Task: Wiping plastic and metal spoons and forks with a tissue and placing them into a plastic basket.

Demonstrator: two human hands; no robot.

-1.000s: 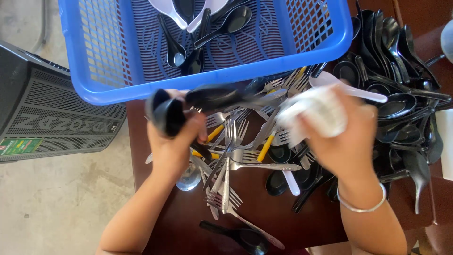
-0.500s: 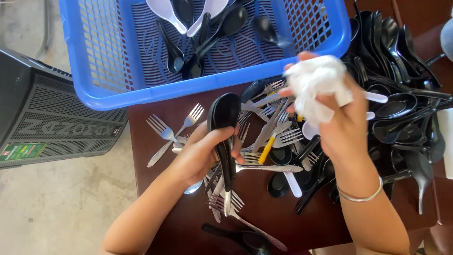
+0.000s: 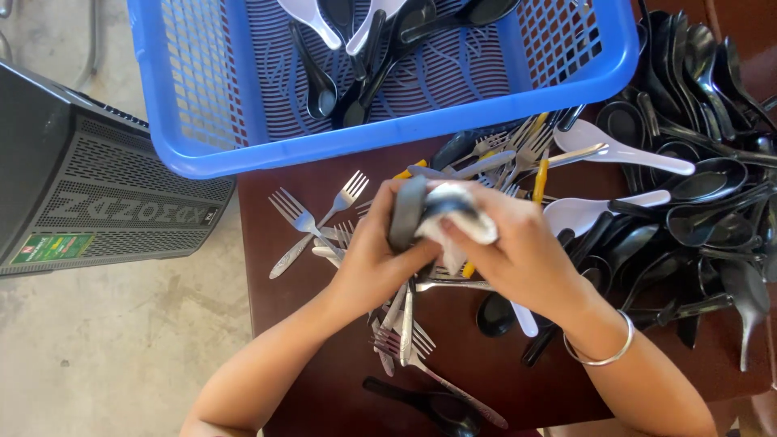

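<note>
— Dark brown worktop (image 3: 324, 356) under the head camera, grey concrete floor to the left with a black perforated case (image 3: 89, 210) standing on it. I've got both hands meeting at the middle.

— What are they holding?

— My left hand (image 3: 368, 267) is closed around a black soup spoon (image 3: 407, 212), bowl end up. My right hand (image 3: 518, 255) is curled over a white cloth (image 3: 457, 214), pressed against that spoon. I'd judge this as the wiping step; next calls for turning the spoon inside the cloth, then freeing the fingers.

— And the containers?

— One blue plastic basket (image 3: 210, 105) at the far edge, holding black spoons and a couple of white ones. Loose metal forks (image 3: 312, 222) lie left of and beneath my hands; a heap of black spoons (image 3: 704, 162) fills the right.
</note>
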